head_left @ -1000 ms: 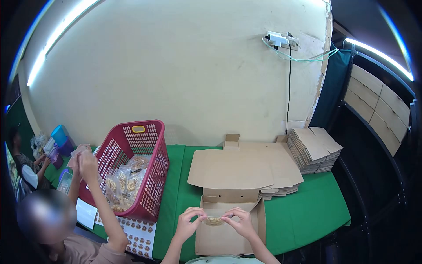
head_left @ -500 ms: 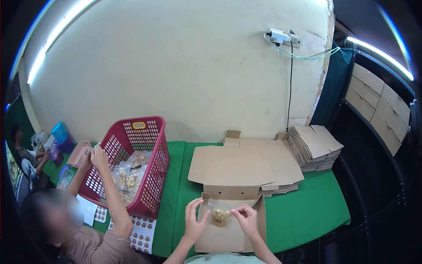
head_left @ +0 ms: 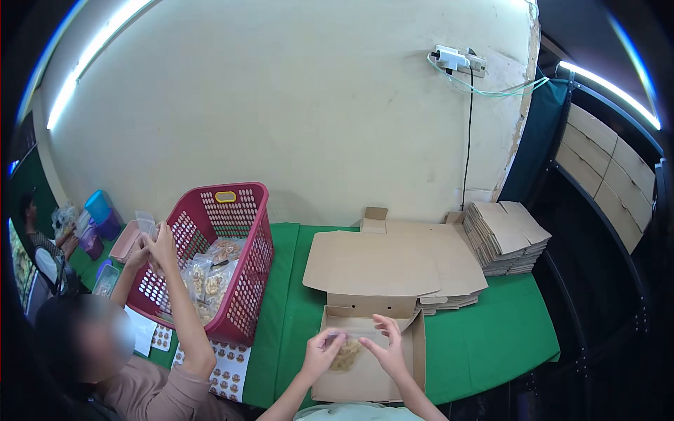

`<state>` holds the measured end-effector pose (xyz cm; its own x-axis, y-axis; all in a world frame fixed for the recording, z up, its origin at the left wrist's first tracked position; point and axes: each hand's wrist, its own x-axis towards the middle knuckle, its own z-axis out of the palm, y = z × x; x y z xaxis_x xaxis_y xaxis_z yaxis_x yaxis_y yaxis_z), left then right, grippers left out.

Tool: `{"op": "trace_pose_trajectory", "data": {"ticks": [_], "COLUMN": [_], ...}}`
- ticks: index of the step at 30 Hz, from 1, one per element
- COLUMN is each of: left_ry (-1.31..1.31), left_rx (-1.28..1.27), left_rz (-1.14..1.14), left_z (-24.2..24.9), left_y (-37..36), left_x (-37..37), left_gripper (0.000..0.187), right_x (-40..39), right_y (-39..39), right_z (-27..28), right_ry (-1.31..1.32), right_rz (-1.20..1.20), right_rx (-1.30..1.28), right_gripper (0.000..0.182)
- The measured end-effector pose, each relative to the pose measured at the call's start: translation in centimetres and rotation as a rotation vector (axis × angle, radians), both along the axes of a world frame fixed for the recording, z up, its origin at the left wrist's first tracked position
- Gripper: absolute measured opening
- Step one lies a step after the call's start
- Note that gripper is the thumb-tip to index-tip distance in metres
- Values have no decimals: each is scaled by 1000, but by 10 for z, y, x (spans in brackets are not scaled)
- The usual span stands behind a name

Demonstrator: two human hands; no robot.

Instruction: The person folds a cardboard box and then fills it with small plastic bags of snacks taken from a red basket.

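Note:
My left hand [head_left: 323, 356] pinches the upper left edge of a small clear plastic packet [head_left: 346, 358] with pale yellowish snack pieces inside. Motion blurs the packet a little. To its right, my right hand [head_left: 388, 349] is open, fingers raised and apart, with the thumb close to the packet's top right corner. Below both hands lies an open cardboard box [head_left: 382, 389], its lid folded back toward the wall. The packet hangs over the box's bare floor.
A red basket [head_left: 263, 245] of packed bags [head_left: 214, 277] stands left, on sticker sheets [head_left: 228, 372]. A co-worker [head_left: 165, 389] beside it lifts a small packet. Flat cardboard [head_left: 372, 263] and a stack of folded boxes [head_left: 509, 238] lie on the green table [head_left: 484, 344].
The packet has passed from my right hand's pinch to my left hand's. My right hand has let go and spread its fingers. The co-worker's hands have shifted slightly, showing a clear packet.

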<state>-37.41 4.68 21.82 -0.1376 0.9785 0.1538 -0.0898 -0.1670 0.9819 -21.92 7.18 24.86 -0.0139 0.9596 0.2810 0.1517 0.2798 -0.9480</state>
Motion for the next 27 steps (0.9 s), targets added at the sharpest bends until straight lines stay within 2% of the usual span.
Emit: {"op": "trace_pose_trajectory", "data": {"ticks": [2, 3, 8, 14, 20, 23, 27], "left_ry": [34, 15, -61, 158, 174, 149, 274], "left_rx": [-65, -80, -184, -56, 9, -63, -59], "left_rz": [-125, -113, -61, 43, 146, 31, -34], "left_z": [-10, -5, 5, 2, -13, 6, 2], "left_y": [-2, -3, -5, 0, 6, 1, -1], "left_x": [0, 3, 15, 5, -7, -15, -27], "left_gripper": [17, 17, 17, 14, 16, 16, 16], "right_x": [4, 5, 3, 6, 9, 16, 24], "right_y": [3, 5, 8, 10, 7, 6, 5], "right_z": [-15, -23, -29, -15, -9, -8, -5], "right_ry": [46, 70, 31, -104, -150, -120, -137], "right_rz": [191, 285, 223, 263, 264, 249, 259], "right_rx": [-39, -58, 4, 71, 114, 120, 132], "right_gripper": [15, 14, 9, 9, 9, 8, 9]}}
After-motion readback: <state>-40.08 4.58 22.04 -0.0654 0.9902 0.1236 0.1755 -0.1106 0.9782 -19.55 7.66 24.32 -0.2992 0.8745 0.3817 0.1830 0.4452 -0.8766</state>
